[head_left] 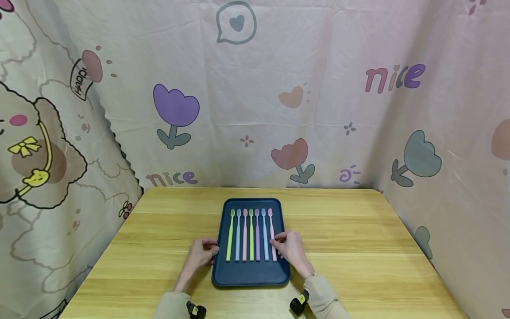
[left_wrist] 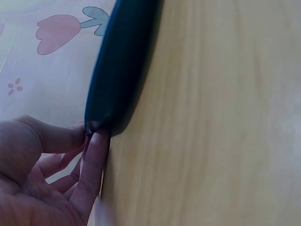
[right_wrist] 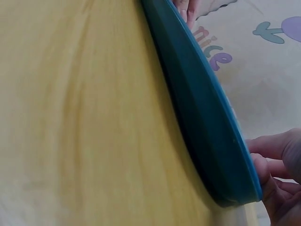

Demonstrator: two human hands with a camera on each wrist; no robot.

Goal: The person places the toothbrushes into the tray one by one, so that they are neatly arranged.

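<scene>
A dark blue tray (head_left: 251, 278) with rounded corners lies on the table, its long sides running away from me. Several toothbrushes stand side by side in a row on it, heads at the far end, in green, blue, pink and purple. My left hand (head_left: 202, 253) pinches the tray's left rim; the left wrist view shows thumb and fingers at the tray's edge (left_wrist: 113, 70). Reaching over the right rim, my right hand (head_left: 292, 249) has thumb and fingertips at the handle of the rightmost pink toothbrush (head_left: 271, 221). In the right wrist view the tray wall (right_wrist: 202, 113) hides that toothbrush.
The wooden table (head_left: 342, 235) extends to both sides of the tray. Behind it hangs a pale curtain (head_left: 239, 88) printed with flowers and words, and a similar one falls along each side. A dark wrist camera (head_left: 299, 303) sits on the right sleeve.
</scene>
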